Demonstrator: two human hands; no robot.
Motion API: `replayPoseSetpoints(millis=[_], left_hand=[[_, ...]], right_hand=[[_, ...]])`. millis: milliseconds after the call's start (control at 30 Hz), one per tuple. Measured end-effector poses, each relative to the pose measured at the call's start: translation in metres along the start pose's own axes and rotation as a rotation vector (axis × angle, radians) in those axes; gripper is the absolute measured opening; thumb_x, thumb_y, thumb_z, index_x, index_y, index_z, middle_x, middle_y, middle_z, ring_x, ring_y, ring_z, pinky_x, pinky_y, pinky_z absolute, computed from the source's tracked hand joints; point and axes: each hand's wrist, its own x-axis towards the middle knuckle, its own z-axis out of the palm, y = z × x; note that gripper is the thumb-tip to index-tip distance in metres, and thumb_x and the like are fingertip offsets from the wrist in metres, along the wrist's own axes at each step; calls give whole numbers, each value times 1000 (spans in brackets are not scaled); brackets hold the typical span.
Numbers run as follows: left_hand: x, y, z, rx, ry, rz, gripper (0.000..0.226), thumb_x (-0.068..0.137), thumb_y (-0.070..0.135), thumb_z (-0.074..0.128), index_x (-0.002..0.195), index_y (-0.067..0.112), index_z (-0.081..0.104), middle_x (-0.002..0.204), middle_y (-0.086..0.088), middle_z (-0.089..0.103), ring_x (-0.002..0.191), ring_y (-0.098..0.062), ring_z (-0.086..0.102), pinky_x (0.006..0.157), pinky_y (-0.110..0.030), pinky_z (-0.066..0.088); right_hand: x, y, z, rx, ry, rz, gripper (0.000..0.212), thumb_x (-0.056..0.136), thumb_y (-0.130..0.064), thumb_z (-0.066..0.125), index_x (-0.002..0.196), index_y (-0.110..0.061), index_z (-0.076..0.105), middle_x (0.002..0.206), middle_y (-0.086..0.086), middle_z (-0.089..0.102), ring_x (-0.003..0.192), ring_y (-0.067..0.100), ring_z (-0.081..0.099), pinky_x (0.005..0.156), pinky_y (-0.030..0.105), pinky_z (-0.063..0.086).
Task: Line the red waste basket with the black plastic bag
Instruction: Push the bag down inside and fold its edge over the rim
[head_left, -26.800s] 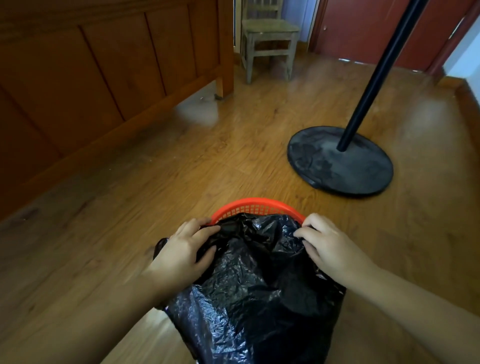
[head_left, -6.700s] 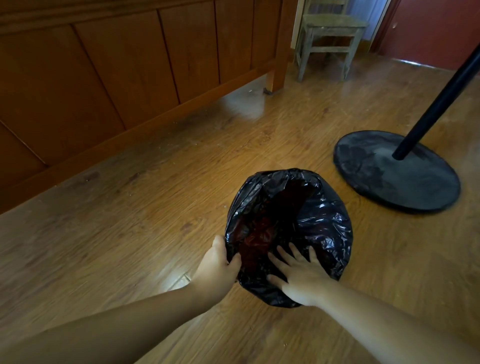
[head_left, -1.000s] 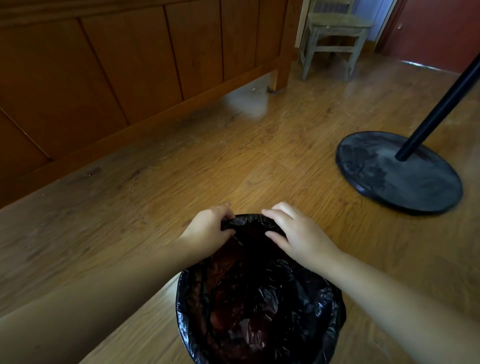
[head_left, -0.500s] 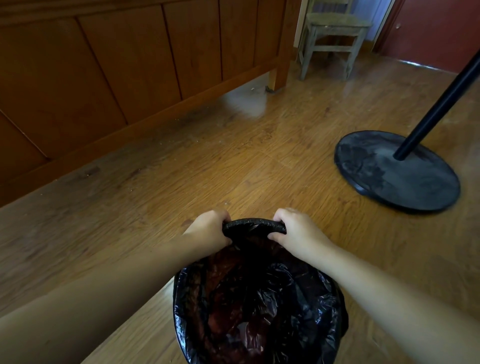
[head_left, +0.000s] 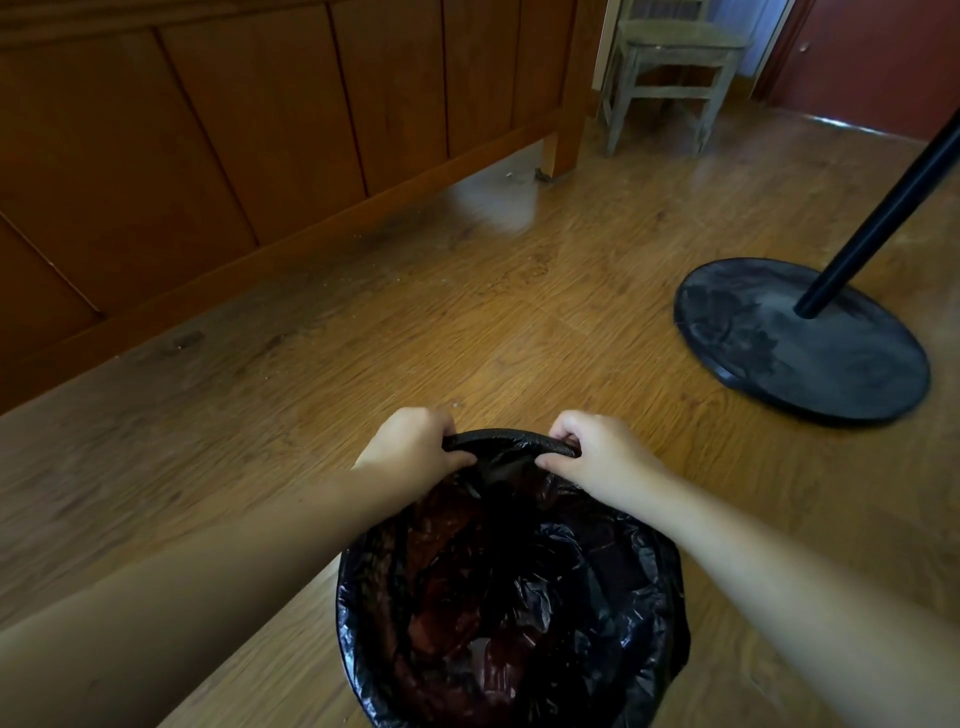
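The black plastic bag (head_left: 571, 582) sits inside the red waste basket (head_left: 441, 525) on the wood floor at the bottom centre. It is folded over the whole rim. The basket's red shows only faintly through the thin plastic on the inner wall. My left hand (head_left: 410, 447) and my right hand (head_left: 597, 449) both grip the bag-covered far rim, a hand's width apart, fingers curled over the edge and thumbs inside. My forearms cross over the basket's opening.
A black round stand base (head_left: 800, 343) with a slanting pole (head_left: 883, 208) lies on the floor to the right. A wooden bed frame (head_left: 234, 135) runs along the left. A pale wooden chair (head_left: 670, 62) and a red door (head_left: 878, 57) stand at the back.
Within the last second both hands went from resting on the far rim to closed around it, knuckles up. The basket and bag stay in about the same place.
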Motion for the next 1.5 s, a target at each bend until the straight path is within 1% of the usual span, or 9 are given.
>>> replayPoseSetpoints(millis=[267,433,533,667,833,1033,1200,1333,1500], left_hand=[[4,1,8,-10,-38,-41,33,77,34,69,68,17,42,64,5,44,57,-10,43,43,-23,29],[4,6,3,-222,-129,11,47,71,46,70,106,21,52,89,9,52,85,-13,53,67,-24,43],[7,15,-2,-295,-160,66,37,76,41,68,107,25,56,91,9,53,87,-11,52,73,-24,40],[10,19,-1,-233,-179,101,10,81,25,64,89,21,59,87,3,59,80,-15,55,69,-29,46],[12,1,-6,-274,-206,-58,17,82,29,65,83,17,52,77,3,52,73,-16,51,56,-26,40],[12,-25,-21,-280,-324,-205,25,83,29,64,72,15,47,74,-3,46,65,-18,45,55,-28,36],[7,-30,-36,-113,-595,-266,48,78,51,62,104,11,51,93,-6,55,79,-22,57,67,-31,55],[10,-15,-33,65,-194,-32,57,75,61,57,111,17,47,97,1,57,86,-17,56,71,-28,47],[10,5,-17,-177,9,181,36,83,34,61,114,22,50,101,5,54,92,-11,53,75,-21,39]], right_hand=[[0,-5,9,-200,7,47,36,81,-31,65,108,-13,50,88,-4,50,79,14,47,61,26,37],[0,-8,10,-317,-41,3,30,81,-27,66,77,-18,38,70,-4,47,67,18,49,48,28,35],[0,-11,9,-306,-65,-31,31,79,-27,66,77,-19,36,68,-5,45,66,19,49,48,30,34],[-1,-11,0,-89,-83,0,30,74,-36,68,85,-26,42,75,-8,54,64,10,54,48,26,40],[-4,-5,-7,-6,-94,62,22,80,-34,64,93,-27,48,86,-1,59,76,19,61,61,35,50],[-3,1,-10,-111,-7,91,42,84,-33,61,119,-14,45,76,-4,55,46,11,47,42,25,39],[-3,-2,-6,-69,-40,74,50,85,-35,60,126,-14,41,91,-1,57,53,13,53,54,30,48],[-5,-3,0,-109,105,-43,51,80,-35,65,122,-14,44,119,1,46,107,17,48,87,27,40],[-7,-9,-5,-184,389,-295,36,78,-25,67,108,-9,54,105,4,50,102,18,46,87,26,35]])
